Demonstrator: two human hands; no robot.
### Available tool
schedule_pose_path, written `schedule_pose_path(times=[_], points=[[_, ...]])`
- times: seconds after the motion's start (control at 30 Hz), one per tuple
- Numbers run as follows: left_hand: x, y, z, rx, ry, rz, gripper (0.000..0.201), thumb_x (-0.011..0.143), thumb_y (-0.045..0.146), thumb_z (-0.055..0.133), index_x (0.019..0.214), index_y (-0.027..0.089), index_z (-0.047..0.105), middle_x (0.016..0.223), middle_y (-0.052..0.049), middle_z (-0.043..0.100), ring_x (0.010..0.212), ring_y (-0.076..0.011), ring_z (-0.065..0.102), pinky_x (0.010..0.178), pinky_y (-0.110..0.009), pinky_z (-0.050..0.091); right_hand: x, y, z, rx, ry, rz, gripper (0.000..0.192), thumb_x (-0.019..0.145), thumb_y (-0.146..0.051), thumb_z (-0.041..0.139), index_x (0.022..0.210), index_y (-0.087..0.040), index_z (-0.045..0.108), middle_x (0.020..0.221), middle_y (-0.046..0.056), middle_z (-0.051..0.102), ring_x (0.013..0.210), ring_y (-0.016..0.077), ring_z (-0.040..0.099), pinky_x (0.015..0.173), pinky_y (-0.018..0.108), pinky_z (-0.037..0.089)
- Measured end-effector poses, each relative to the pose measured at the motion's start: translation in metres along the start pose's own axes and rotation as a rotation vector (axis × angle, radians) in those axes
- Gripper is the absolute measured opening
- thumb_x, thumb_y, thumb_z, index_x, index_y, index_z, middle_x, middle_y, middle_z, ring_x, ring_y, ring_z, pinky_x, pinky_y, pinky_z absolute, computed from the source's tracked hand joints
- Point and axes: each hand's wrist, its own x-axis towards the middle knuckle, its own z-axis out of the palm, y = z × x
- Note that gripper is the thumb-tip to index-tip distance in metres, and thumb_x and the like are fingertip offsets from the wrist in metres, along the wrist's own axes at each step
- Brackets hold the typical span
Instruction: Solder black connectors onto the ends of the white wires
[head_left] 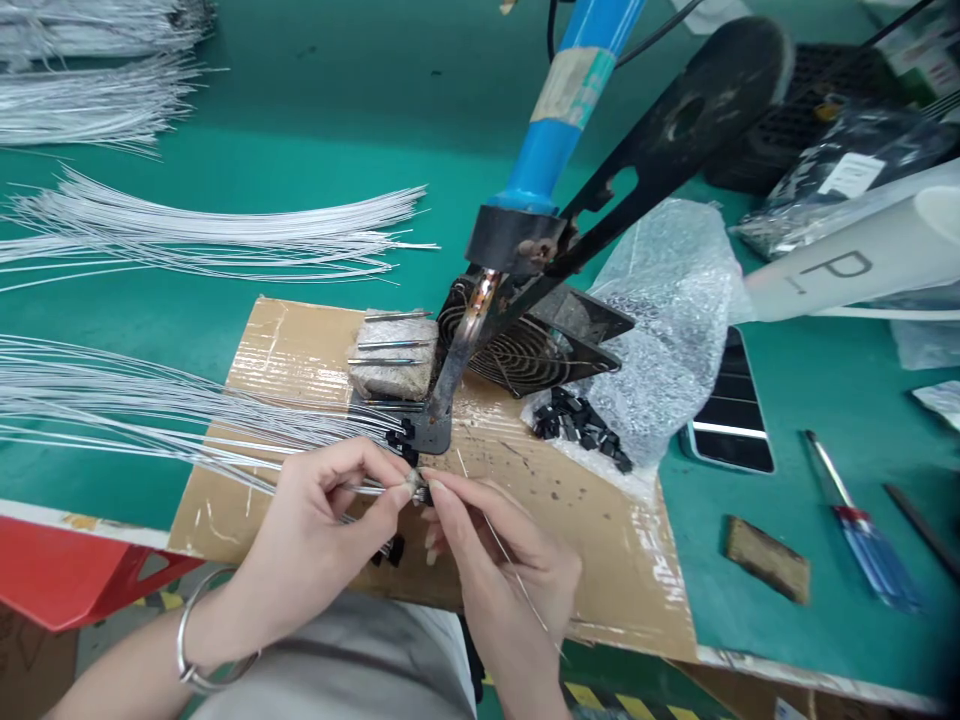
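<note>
My left hand (337,510) is closed in a pinch, thumb and forefinger on the end of a white wire (367,490). Fingertip to fingertip with it, my right hand (502,550) pinches a small black connector (426,494) at that wire's end. A thin silvery wire, probably solder (525,592), runs through the right hand and sticks out on both sides. Just beyond the fingers, a bundle of white wires (187,395) ends in several black connectors (401,437). The fingertips partly cover the joint between wire and connector.
Above the hands, a blue-handled soldering iron (551,140) hangs tip-down from a black bracket (675,120). Beside it are a block with metal pins (394,355) and a fan (517,350). Loose black connectors (577,425) lie on bubble wrap (667,290). A phone (731,400) and screwdriver (862,530) lie right.
</note>
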Motion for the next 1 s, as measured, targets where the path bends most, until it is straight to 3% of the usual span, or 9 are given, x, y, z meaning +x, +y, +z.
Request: schedule_pose_path(times=[0.13, 0.27, 0.33, 0.4, 0.5, 0.6, 0.7, 0.83, 1.0], points=[[0.003, 0.000, 0.000, 0.015, -0.003, -0.026, 0.013, 0.088, 0.016, 0.067, 0.076, 0.020, 0.070, 0.086, -0.003, 0.077, 0.078, -0.0136, 0.070, 0.063, -0.021, 0.049, -0.002, 0.002, -0.002, -0.051, 0.007, -0.068, 0.042, 0.110, -0.043, 0.040, 0.114, -0.025, 0.077, 0.074, -0.001, 0.056, 0.056, 0.0113, 0.052, 0.055, 0.027, 0.044], [0.009, 0.002, 0.000, 0.051, 0.014, -0.037, 0.011, 0.084, 0.018, 0.067, 0.074, 0.019, 0.071, 0.085, -0.004, 0.078, 0.074, -0.0144, 0.069, 0.061, -0.022, 0.048, -0.004, 0.000, -0.003, -0.083, 0.029, 0.009, 0.034, 0.110, -0.041, 0.039, 0.132, -0.027, 0.060, 0.068, -0.006, 0.055, 0.056, 0.0125, 0.047, 0.056, 0.027, 0.038], [0.013, 0.004, 0.000, 0.074, 0.028, -0.041, 0.011, 0.083, 0.019, 0.067, 0.073, 0.019, 0.070, 0.083, -0.005, 0.078, 0.067, -0.0133, 0.066, 0.056, -0.022, 0.044, -0.005, -0.001, -0.004, -0.109, 0.048, 0.030, 0.027, 0.109, -0.040, 0.041, 0.125, -0.027, 0.058, 0.067, -0.006, 0.056, 0.058, 0.0135, 0.046, 0.058, 0.028, 0.036], [0.015, 0.005, 0.001, 0.086, 0.041, -0.042, 0.011, 0.082, 0.020, 0.067, 0.072, 0.018, 0.070, 0.083, -0.005, 0.078, 0.064, -0.0126, 0.064, 0.052, -0.022, 0.040, -0.003, -0.001, -0.007, -0.149, 0.065, 0.033, 0.021, 0.108, -0.039, 0.043, 0.103, -0.025, 0.058, 0.067, -0.006, 0.051, 0.059, 0.0132, 0.043, 0.057, 0.028, 0.033], [0.019, 0.005, 0.001, 0.085, 0.049, -0.058, 0.011, 0.081, 0.022, 0.067, 0.072, 0.018, 0.069, 0.084, -0.006, 0.078, 0.062, -0.0130, 0.063, 0.049, -0.023, 0.036, 0.002, -0.001, -0.012, -0.192, 0.031, -0.026, 0.033, 0.106, -0.036, 0.046, 0.076, -0.023, 0.048, 0.070, -0.004, 0.045, 0.061, 0.0127, 0.042, 0.058, 0.028, 0.034], [0.022, 0.006, 0.001, 0.091, 0.052, -0.085, 0.011, 0.080, 0.025, 0.067, 0.072, 0.018, 0.069, 0.085, -0.007, 0.077, 0.065, -0.0152, 0.064, 0.048, -0.024, 0.035, 0.008, -0.002, -0.014, -0.172, -0.025, -0.139, 0.030, 0.105, -0.032, 0.051, 0.077, -0.022, 0.052, 0.089, 0.001, 0.062, 0.082, 0.0156, 0.060, 0.077, 0.029, 0.048], [0.025, 0.008, 0.000, 0.114, 0.049, -0.099, 0.011, 0.080, 0.026, 0.066, 0.074, 0.018, 0.069, 0.086, -0.007, 0.077, 0.071, -0.0172, 0.067, 0.053, -0.025, 0.039, 0.010, -0.006, -0.011, -0.080, -0.048, -0.160, 0.023, 0.103, -0.026, 0.056, 0.080, -0.023, 0.057, 0.117, 0.004, 0.072, 0.112, 0.0193, 0.068, 0.098, 0.034, 0.051], [0.030, 0.013, 0.001, 0.125, 0.050, -0.106, 0.011, 0.080, 0.026, 0.065, 0.073, 0.018, 0.067, 0.085, -0.006, 0.076, 0.070, -0.0168, 0.065, 0.055, -0.027, 0.038, 0.012, -0.010, -0.007, 0.067, -0.032, -0.085, 0.022, 0.101, -0.019, 0.059, 0.079, -0.024, 0.058, 0.120, 0.003, 0.077, 0.112, 0.0177, 0.074, 0.096, 0.031, 0.059], [0.035, 0.017, 0.004, 0.112, 0.064, -0.117, 0.010, 0.077, 0.026, 0.064, 0.072, 0.018, 0.066, 0.085, -0.006, 0.075, 0.072, -0.0174, 0.065, 0.057, -0.027, 0.038, 0.019, -0.006, -0.014, 0.042, -0.066, -0.089, 0.020, 0.093, -0.014, 0.066, 0.077, -0.023, 0.060, 0.118, 0.004, 0.080, 0.111, 0.0204, 0.076, 0.097, 0.032, 0.063]])
